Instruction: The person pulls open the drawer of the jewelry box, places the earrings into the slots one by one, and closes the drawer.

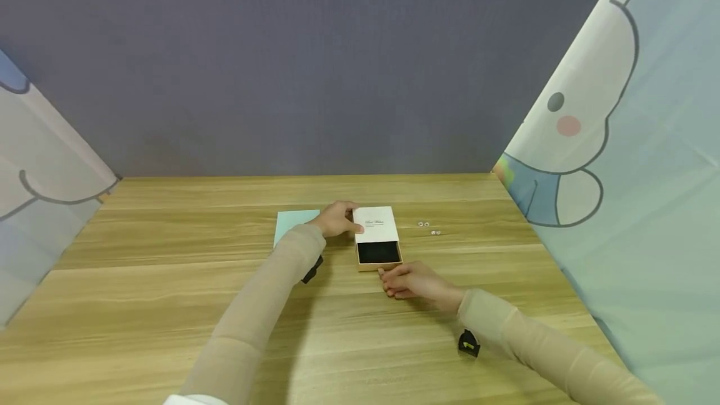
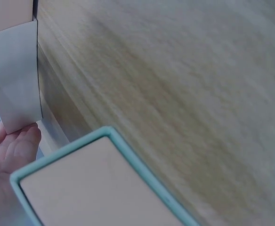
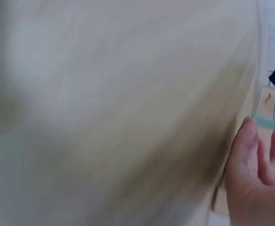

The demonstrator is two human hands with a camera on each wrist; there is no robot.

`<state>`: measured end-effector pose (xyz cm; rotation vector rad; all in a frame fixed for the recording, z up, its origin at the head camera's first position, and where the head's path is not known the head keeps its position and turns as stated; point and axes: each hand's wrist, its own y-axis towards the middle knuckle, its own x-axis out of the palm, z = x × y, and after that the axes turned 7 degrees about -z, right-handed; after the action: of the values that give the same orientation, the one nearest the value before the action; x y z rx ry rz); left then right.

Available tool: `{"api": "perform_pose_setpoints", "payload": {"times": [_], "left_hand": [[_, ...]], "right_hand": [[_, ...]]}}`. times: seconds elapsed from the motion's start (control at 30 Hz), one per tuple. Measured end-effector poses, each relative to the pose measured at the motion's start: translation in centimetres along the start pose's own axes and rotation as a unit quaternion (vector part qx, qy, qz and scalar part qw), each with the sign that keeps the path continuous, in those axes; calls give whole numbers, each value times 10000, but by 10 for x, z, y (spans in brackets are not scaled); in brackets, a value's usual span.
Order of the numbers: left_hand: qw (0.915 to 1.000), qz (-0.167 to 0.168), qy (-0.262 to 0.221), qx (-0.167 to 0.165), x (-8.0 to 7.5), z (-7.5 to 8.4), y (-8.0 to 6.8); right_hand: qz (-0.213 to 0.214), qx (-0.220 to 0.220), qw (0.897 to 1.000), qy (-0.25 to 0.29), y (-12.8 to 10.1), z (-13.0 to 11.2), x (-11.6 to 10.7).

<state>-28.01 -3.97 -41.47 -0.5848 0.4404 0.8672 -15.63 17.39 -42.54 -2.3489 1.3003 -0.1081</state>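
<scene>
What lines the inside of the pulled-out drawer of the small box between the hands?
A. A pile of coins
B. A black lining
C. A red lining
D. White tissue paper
B: in the head view the open drawer shows a plain black lining below the white sleeve, which the left hand holds.

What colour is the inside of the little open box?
Black inside the box, best seen in the head view.
</scene>
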Motion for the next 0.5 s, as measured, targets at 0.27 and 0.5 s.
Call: {"api": "perform_pose_setpoints", "payload": {"times": [0.27, 0.5], "left_hand": [[10000, -35, 57, 8, -3, 0, 2], [10000, -25, 80, 12, -1, -3, 6]], "right_hand": [[943, -1062, 9644, -2232, -10, -18, -40], [1628, -1832, 8831, -4002, -8, -18, -80]]}}
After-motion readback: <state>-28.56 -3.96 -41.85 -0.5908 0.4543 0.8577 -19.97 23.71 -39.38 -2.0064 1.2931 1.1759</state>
